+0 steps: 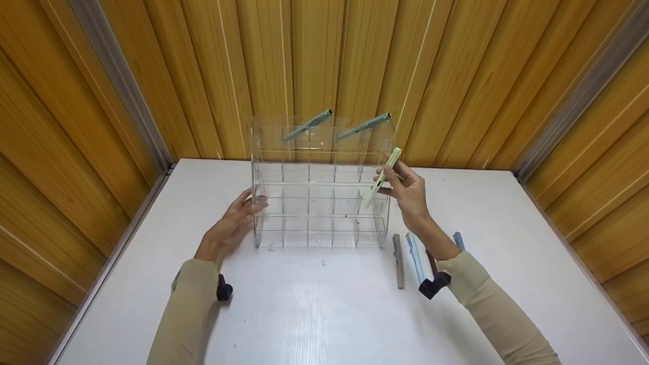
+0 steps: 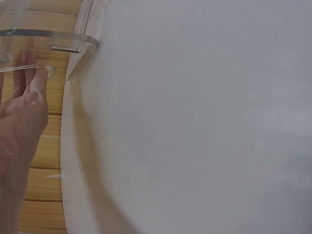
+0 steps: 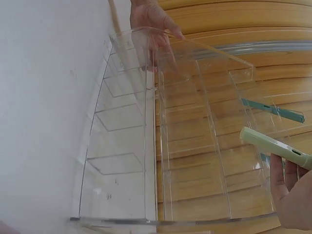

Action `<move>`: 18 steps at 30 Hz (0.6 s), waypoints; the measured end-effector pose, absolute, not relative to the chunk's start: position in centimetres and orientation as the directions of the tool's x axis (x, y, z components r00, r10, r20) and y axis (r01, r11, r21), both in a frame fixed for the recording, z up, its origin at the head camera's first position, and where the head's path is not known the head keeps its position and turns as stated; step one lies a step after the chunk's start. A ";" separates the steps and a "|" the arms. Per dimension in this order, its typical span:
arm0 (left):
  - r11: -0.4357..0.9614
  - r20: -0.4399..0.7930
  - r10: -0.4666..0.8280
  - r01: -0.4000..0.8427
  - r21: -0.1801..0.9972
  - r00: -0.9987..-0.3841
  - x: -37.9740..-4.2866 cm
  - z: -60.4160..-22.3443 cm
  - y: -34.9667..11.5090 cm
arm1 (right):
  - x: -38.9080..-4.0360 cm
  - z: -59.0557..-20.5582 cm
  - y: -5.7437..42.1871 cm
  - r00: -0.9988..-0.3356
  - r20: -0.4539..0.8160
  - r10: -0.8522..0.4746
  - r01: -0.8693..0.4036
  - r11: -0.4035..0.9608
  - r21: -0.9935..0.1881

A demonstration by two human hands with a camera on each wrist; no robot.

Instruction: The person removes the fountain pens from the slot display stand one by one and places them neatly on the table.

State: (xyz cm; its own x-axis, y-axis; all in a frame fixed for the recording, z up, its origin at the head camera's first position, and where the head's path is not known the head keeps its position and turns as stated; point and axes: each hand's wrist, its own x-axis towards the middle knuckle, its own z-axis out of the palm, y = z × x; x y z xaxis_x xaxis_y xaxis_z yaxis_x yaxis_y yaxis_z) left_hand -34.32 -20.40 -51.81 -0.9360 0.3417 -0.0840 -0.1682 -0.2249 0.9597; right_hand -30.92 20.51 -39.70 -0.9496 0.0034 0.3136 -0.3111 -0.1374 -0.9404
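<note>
A clear acrylic pen organizer (image 1: 320, 190) with several rows of compartments stands on the white table. My left hand (image 1: 238, 212) rests against its left side, the fingers showing through the clear wall; in the left wrist view the fingers (image 2: 36, 80) lie fairly straight along the panel. My right hand (image 1: 408, 195) pinches a light green pen (image 1: 383, 177) between thumb and fingers, tilted in front of the organizer's right end. In the right wrist view the light green pen (image 3: 273, 146) points toward the compartments. Two teal pens, one left (image 1: 308, 125) and one right (image 1: 364, 126), lean in the top row.
To the right of the organizer lie a grey-brown pen (image 1: 398, 261), a light blue pen (image 1: 415, 257), a dark brown pen (image 1: 432, 263) partly under the right forearm, and a blue pen (image 1: 459, 241). Wood-patterned walls (image 1: 314, 61) enclose the white table (image 1: 304, 314).
</note>
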 end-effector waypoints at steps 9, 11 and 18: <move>-0.184 -0.111 0.348 -0.184 0.966 -0.931 -34.3 -51.7 -20.6 | -30.0 -41.3 24.8 -0.965 0.254 0.072 -0.257 -0.038 -0.966; -0.175 -0.103 0.360 -0.176 0.969 -0.927 -34.4 -51.7 -20.6 | -29.8 -41.6 25.8 -0.967 0.245 0.077 -0.246 -0.004 -0.969; -0.214 -0.076 0.386 -0.169 0.962 -0.919 -34.4 -51.8 -20.6 | -29.0 -42.5 28.8 -0.960 0.250 0.124 -0.246 0.049 -0.968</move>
